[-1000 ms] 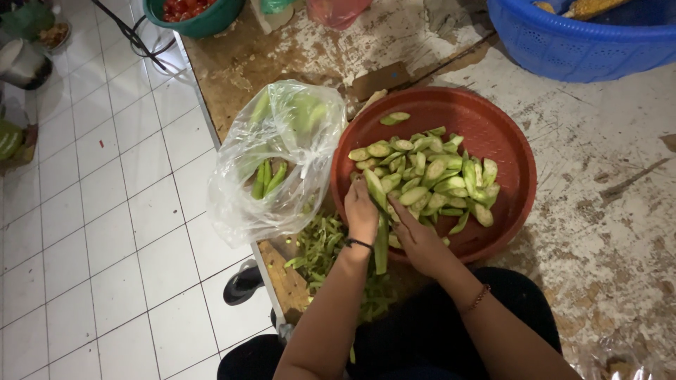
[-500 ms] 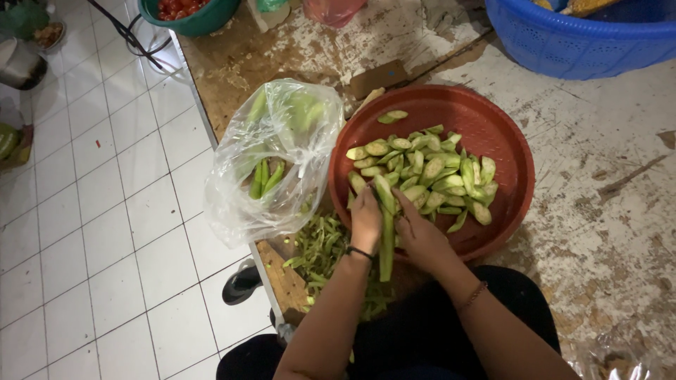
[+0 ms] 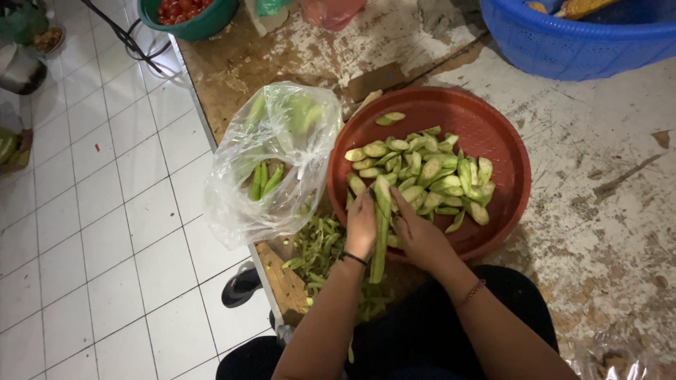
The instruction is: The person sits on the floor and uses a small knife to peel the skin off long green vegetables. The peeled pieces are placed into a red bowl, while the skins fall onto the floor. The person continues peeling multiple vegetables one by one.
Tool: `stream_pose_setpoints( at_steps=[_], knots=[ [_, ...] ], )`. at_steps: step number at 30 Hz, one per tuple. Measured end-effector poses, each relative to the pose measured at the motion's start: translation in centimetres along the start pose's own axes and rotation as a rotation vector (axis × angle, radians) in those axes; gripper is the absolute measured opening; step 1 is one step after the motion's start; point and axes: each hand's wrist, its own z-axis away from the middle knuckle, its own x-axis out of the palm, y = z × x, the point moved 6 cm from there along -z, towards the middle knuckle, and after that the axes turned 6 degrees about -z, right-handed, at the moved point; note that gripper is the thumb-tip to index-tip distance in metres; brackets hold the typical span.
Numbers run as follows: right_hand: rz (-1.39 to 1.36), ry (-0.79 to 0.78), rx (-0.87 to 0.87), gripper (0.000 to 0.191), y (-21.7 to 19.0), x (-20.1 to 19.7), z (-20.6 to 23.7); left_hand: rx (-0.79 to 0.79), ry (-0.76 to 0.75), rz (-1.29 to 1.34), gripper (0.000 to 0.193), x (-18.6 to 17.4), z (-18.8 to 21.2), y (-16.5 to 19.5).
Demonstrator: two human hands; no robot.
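A long peeled green gourd [image 3: 380, 229] stands on end at the near rim of a round red basin [image 3: 493, 134]. My left hand [image 3: 361, 226] grips the gourd's left side. My right hand [image 3: 421, 236] closes on its right side; whether it also holds a knife is hidden. Several pale green gourd slices [image 3: 429, 172] lie heaped inside the basin. A pile of green peelings [image 3: 320, 250] lies at the worn wooden table's near edge, just left of my left wrist.
A clear plastic bag [image 3: 271, 158] with whole green gourds sits left of the basin. At the back stand a blue plastic basket [image 3: 584, 39] and a green bowl of red tomatoes [image 3: 184, 14]. White tiled floor [image 3: 91, 232] lies to the left, with my dark shoe [image 3: 241, 287].
The gourd has slid a little nearer to me between my hands; both hands stay at the basin's near rim.
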Motion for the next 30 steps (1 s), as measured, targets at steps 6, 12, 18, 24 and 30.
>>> stream_pose_setpoints(
  at_steps=[6, 12, 18, 24, 30],
  knots=[
    [0.035, -0.042, 0.196, 0.068, 1.7, 0.1, -0.3, 0.010, -0.110, 0.164, 0.045, 0.4, 0.6, 0.1],
    [0.023, 0.044, 0.054, 0.058, 2.3, -0.1, -0.7, -0.217, -0.205, 0.224, 0.035, 0.7, 1.7, 1.8],
    [-0.249, -0.017, 0.316, 0.071, 6.9, 0.5, -1.7, -0.284, 0.070, 0.312, 0.031, -0.1, 0.6, 1.6],
    [-0.246, -0.104, -0.112, 0.063, 4.3, 1.7, -0.4, 0.013, 0.200, 0.345, 0.029, -1.5, -2.0, 1.4],
    [-0.214, -0.187, 0.229, 0.067, 3.7, 2.1, 0.2, 0.084, 0.232, 0.334, 0.023, -1.1, -2.7, 1.8]
  ],
)
